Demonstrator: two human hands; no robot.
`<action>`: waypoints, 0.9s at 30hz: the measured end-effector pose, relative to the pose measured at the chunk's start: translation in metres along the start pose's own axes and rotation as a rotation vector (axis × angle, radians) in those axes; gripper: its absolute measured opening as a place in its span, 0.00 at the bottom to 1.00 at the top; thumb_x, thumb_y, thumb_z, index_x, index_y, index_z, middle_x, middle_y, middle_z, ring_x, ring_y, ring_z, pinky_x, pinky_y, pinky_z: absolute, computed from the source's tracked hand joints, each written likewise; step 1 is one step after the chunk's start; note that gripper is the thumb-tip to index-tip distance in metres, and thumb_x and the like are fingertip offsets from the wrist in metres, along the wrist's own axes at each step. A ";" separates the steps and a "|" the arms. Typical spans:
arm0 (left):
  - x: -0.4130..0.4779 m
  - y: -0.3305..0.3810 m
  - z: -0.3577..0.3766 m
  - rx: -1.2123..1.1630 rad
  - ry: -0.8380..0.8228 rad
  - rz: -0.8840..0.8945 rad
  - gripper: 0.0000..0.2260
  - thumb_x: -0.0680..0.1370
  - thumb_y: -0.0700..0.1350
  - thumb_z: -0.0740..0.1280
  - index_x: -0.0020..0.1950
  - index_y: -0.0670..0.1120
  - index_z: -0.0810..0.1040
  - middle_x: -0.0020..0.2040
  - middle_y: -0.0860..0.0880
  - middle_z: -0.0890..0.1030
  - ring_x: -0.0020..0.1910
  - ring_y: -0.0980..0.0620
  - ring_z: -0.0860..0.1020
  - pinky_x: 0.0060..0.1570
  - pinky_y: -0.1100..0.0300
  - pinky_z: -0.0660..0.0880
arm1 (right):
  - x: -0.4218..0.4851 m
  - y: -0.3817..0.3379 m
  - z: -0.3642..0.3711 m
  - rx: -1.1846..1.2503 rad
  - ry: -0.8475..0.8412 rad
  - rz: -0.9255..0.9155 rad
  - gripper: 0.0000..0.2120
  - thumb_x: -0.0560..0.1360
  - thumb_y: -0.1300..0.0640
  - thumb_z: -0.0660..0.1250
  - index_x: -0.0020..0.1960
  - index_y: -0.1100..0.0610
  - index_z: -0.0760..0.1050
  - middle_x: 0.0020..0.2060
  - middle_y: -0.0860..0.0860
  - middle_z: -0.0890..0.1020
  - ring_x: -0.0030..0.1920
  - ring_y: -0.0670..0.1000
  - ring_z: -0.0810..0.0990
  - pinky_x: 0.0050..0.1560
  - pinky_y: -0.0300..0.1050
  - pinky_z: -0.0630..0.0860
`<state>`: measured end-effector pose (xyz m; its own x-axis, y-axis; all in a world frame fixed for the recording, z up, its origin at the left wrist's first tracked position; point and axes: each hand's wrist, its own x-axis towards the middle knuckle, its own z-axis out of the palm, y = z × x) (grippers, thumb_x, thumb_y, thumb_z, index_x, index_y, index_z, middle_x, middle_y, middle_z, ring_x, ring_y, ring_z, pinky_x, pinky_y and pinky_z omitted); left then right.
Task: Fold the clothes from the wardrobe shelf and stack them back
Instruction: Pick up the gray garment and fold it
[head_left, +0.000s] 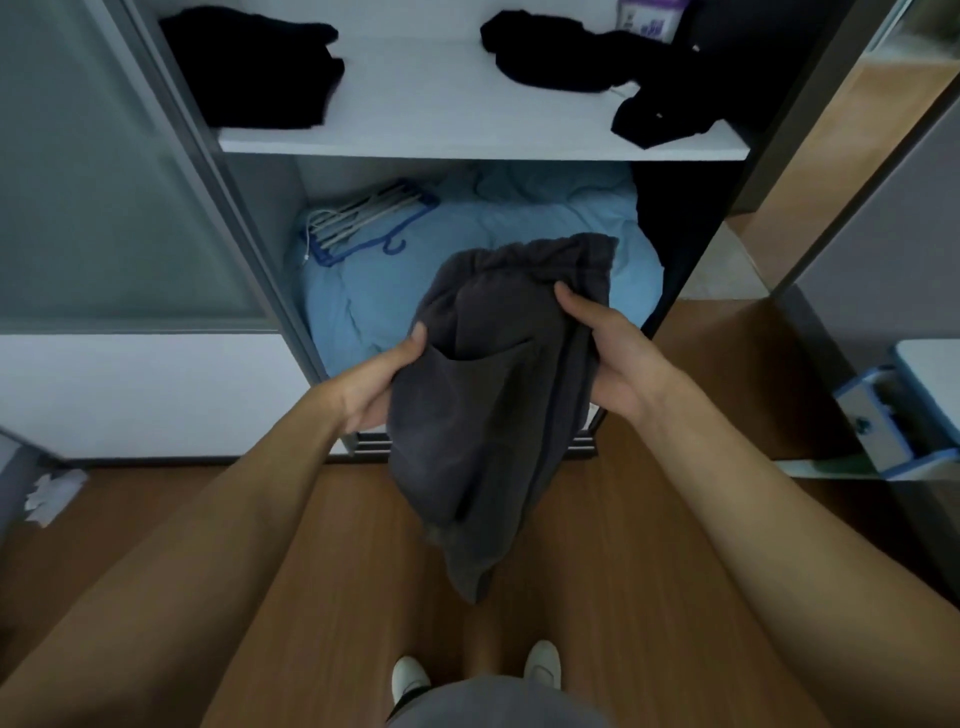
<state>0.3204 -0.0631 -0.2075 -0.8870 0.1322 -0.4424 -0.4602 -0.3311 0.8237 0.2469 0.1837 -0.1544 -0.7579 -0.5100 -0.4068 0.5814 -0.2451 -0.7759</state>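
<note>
A dark grey garment (483, 395) hangs in the air in front of the open wardrobe, its lower end drooping toward the floor. My left hand (379, 379) grips its left edge with the thumb on top. My right hand (608, 358) holds its right edge, thumb pressed into the cloth. On the white wardrobe shelf (441, 140) above lie a folded black garment (260, 62) at the left and crumpled black clothes (597, 57) at the right.
Below the shelf lies light blue bedding (363, 301) with a bundle of blue and white hangers (358, 223) on it. A frosted sliding door (104, 182) stands at the left. Crumpled paper (52, 493) lies on the wooden floor; a small blue-edged drawer unit (893, 415) stands at the right.
</note>
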 end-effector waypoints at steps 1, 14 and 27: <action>-0.002 -0.010 0.002 0.042 -0.007 -0.023 0.25 0.70 0.62 0.72 0.61 0.48 0.79 0.57 0.49 0.85 0.58 0.52 0.83 0.50 0.62 0.81 | 0.000 -0.001 0.002 -0.016 0.038 0.050 0.17 0.78 0.50 0.69 0.62 0.59 0.80 0.57 0.57 0.85 0.57 0.57 0.84 0.53 0.52 0.82; 0.017 0.009 0.064 -0.282 0.234 0.031 0.18 0.82 0.49 0.63 0.42 0.43 0.88 0.45 0.44 0.87 0.43 0.47 0.86 0.40 0.58 0.82 | -0.016 0.049 -0.056 -0.190 -0.033 0.104 0.21 0.71 0.49 0.75 0.62 0.51 0.77 0.57 0.51 0.85 0.58 0.52 0.84 0.49 0.46 0.83; -0.006 -0.047 0.009 0.041 0.009 -0.041 0.23 0.74 0.62 0.68 0.64 0.52 0.77 0.58 0.51 0.85 0.58 0.53 0.83 0.48 0.61 0.81 | -0.012 0.061 -0.022 0.094 0.181 0.036 0.13 0.75 0.60 0.72 0.59 0.62 0.79 0.52 0.59 0.86 0.52 0.57 0.86 0.47 0.51 0.84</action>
<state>0.3474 -0.0400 -0.2405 -0.8669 0.1369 -0.4793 -0.4978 -0.2870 0.8184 0.2850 0.1934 -0.2070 -0.7719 -0.3656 -0.5201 0.6278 -0.3093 -0.7143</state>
